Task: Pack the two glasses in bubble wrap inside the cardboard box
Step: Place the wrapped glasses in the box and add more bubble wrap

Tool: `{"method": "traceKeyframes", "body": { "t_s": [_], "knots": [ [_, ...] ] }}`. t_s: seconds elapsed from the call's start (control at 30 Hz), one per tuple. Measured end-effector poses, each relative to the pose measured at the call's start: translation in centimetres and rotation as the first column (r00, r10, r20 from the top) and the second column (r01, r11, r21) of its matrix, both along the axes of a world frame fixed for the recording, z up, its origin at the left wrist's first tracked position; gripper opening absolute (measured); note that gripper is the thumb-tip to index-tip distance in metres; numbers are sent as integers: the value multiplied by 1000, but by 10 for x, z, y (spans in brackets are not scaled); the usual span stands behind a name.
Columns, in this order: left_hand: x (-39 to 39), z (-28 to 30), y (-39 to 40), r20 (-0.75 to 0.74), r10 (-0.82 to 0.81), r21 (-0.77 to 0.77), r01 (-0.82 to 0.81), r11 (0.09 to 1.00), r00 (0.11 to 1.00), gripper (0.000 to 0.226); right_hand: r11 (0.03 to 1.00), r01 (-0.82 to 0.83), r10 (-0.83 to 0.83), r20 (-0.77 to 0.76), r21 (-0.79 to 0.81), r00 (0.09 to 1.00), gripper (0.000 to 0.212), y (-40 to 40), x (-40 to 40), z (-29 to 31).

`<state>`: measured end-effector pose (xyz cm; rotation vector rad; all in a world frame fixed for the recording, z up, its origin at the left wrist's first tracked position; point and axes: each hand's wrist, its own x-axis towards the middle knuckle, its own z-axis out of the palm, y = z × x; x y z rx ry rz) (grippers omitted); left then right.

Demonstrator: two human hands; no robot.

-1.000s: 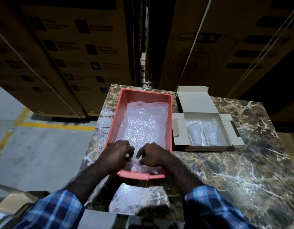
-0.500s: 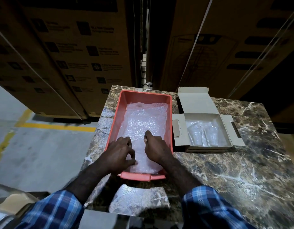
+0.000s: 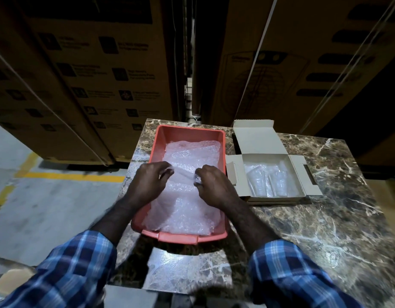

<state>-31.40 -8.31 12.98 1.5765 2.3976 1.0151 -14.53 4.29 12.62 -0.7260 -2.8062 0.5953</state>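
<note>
both hands — left hand (image 3: 148,182), right hand (image 3: 211,185) — have moved up the red tray (image 3: 190,131), each pinching the bubble wrap (image 3: 192,156). step: lifting a sheet; next, carry it to the cardboard box (image 3: 254,141).

Glossy veined marble counter (image 3: 325,230); smooth red plastic tray (image 3: 190,132); clear, bumpy bubble wrap (image 3: 187,210); matt cardboard box (image 3: 258,141).

Dim scene, motion-blurred sleeves, wide-angle edge distortion.
</note>
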Motion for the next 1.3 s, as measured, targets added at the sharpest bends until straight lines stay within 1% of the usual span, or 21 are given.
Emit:
{"method": "traceKeyframes", "body": {
  "t_s": [0.03,0.07,0.13,0.23,0.3,0.37,0.47,0.53,0.63,0.77,0.87,0.97,1.07,1.2,1.3],
  "knots": [
    [-2,3,1,31,-2,9,2,1000,1000,10,1000,23,-23,12,1,1000,7,4,1,2],
    [-4,7,3,57,-8,5,8,1000,998,11,998,56,-56,10,-24,998,4,8,2,6],
    [-8,14,6,88,-10,20,8,1000,996,13,991,105,-107,-26,-88,994,11,16,2,15],
    [-18,25,12,141,26,61,-35,998,990,15,979,122,-141,-108,-160,984,18,26,3,34],
    [-25,36,17,183,35,86,-51,995,983,14,971,134,-172,-185,-200,968,29,31,3,52],
    [-26,52,23,236,35,163,-75,984,971,17,965,142,-199,-266,-219,943,33,36,4,70],
    [-17,84,31,296,15,321,-115,940,955,13,967,129,-209,-391,-221,896,29,43,9,97],
    [-9,105,35,264,8,412,-120,903,965,15,968,111,-207,-472,-223,857,26,47,15,115],
    [8,129,41,227,-26,495,-92,864,974,18,972,115,-215,-566,-207,796,29,54,28,139],
    [38,147,53,219,-83,534,-49,844,972,13,974,148,-223,-599,-172,769,38,69,52,158],
    [63,153,67,282,-133,521,-35,853,950,11,966,186,-256,-609,-177,751,48,81,80,166],
    [98,156,83,283,-152,529,-22,848,947,9,954,235,-300,-616,-187,728,51,91,117,171],
    [143,161,98,250,-166,570,-7,822,954,7,950,258,-309,-652,-177,693,49,104,161,172],
    [207,166,124,252,-192,608,0,794,949,9,939,309,-323,-705,-153,632,49,122,223,174],
    [253,169,145,256,-213,612,13,791,943,8,927,344,-338,-730,-150,593,40,142,265,173]
  ]
}}
